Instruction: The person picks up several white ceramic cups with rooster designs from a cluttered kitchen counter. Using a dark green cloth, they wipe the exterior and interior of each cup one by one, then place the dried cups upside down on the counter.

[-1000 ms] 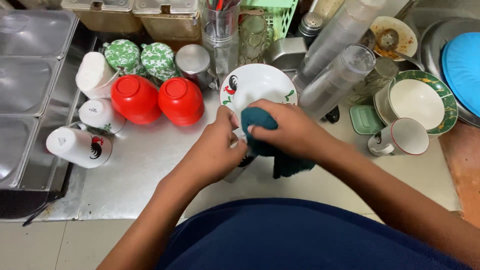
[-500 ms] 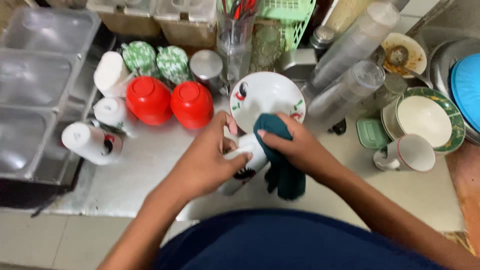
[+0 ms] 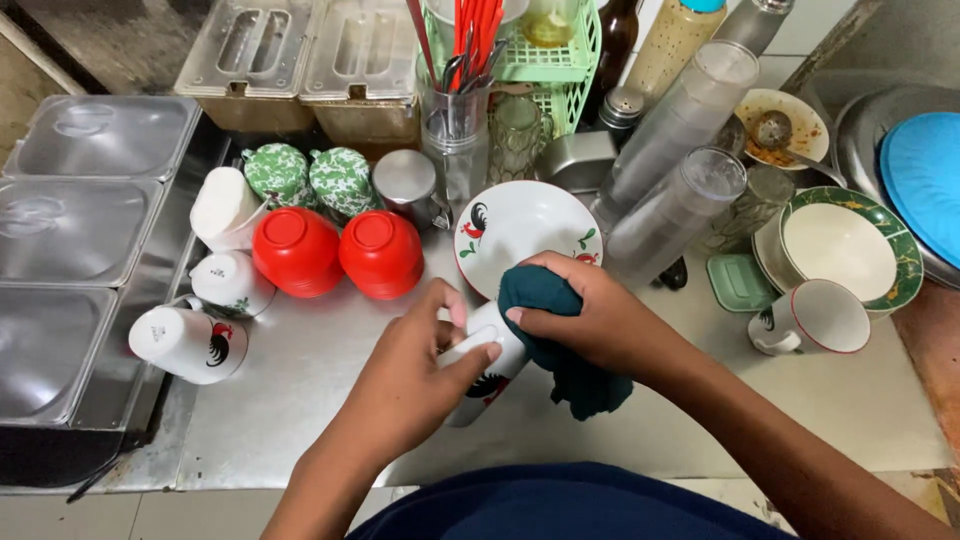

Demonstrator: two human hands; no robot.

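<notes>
My left hand (image 3: pixel 415 370) grips a white cup with a rooster picture (image 3: pixel 487 368), held tilted over the steel counter (image 3: pixel 300 400). My right hand (image 3: pixel 595 320) presses a dark teal cloth (image 3: pixel 560 340) against the cup's mouth; the cloth hangs down to the right of the cup. Just behind the hands a white plate with a rooster picture (image 3: pixel 525 225) leans among the dishes.
Two red lidded bowls (image 3: pixel 340 250), two green patterned lids (image 3: pixel 310 178) and three white cups (image 3: pixel 195 340) lie at left beside covered steel trays (image 3: pixel 70 230). Stacked clear tumblers (image 3: pixel 680 150), a green-rimmed bowl (image 3: pixel 850 250), a mug (image 3: pixel 815 318) and a blue plate (image 3: pixel 925 190) stand right.
The camera has tilted so the counter sits higher in view. My right hand with the cloth has shifted on the cup held by my left hand.
</notes>
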